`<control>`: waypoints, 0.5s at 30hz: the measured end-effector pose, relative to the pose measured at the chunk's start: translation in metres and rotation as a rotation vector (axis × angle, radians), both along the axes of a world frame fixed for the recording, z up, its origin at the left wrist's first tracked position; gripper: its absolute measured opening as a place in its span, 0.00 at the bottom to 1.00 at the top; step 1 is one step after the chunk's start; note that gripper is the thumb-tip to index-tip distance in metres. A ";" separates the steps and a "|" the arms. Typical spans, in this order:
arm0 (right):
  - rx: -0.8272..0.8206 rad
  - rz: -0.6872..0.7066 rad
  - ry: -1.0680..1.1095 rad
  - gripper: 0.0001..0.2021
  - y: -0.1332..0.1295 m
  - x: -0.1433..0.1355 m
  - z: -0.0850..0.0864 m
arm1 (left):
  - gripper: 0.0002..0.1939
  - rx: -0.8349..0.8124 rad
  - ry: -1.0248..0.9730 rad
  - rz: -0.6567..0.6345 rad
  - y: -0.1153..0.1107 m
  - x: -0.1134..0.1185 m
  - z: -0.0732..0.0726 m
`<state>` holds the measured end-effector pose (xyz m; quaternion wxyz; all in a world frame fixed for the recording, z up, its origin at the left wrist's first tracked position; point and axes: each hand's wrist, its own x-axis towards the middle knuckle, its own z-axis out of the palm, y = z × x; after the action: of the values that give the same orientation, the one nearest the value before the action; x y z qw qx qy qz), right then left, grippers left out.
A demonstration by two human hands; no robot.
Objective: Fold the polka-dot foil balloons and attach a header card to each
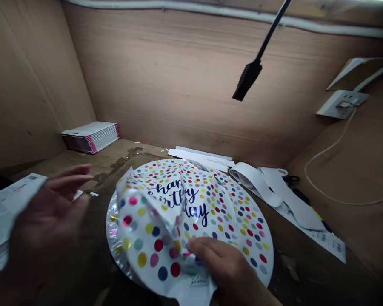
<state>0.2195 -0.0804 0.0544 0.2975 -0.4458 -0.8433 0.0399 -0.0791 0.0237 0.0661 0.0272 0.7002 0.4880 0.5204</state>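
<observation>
A flat round foil balloon (pixel 217 204) lies on the worktop, white with coloured dots and dark "happy birthday" lettering. Its left part is lifted and creased, and a silvery edge shows beneath on the left. My right hand (pixel 226 267) grips the creased foil near the front, thumb on top; its other fingers are partly hidden. To the left of the balloon, my left hand (pixel 47 221) is raised and blurred, fingers stretched out, holding nothing. Beside that hand lies a pile of white printed packets (pixel 12 204), partly covered by it.
A stack of white and pink packets (pixel 92 136) sits in the back left corner. White paper strips (pixel 201 157) and a curled label roll (pixel 274 191) lie behind and right of the balloon. A black cable end (pixel 247 80) hangs overhead; a socket (pixel 343 103) is on the right wall.
</observation>
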 end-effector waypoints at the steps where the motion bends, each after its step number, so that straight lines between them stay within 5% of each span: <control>1: 0.043 0.023 -0.036 0.15 0.001 -0.005 -0.004 | 0.11 -0.055 -0.105 0.005 0.002 0.003 0.013; 4: 0.173 0.021 -0.106 0.12 0.006 -0.023 -0.024 | 0.11 -0.304 0.081 -0.343 0.014 0.030 0.036; 8: 0.369 -0.021 -0.065 0.13 0.009 -0.042 -0.059 | 0.19 -0.299 0.640 -0.768 0.044 0.103 0.017; 11: 0.484 -0.052 -0.038 0.13 0.010 -0.048 -0.084 | 0.22 -0.289 0.879 -0.778 0.076 0.169 -0.013; 15: 0.561 -0.200 0.023 0.07 0.010 -0.057 -0.109 | 0.21 -0.355 0.928 -0.710 0.119 0.243 -0.041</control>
<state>0.1621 -0.0700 -0.0541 0.4213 -0.4263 -0.7699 -0.2192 0.1641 0.1428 0.0251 0.0998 0.9585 0.2651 0.0311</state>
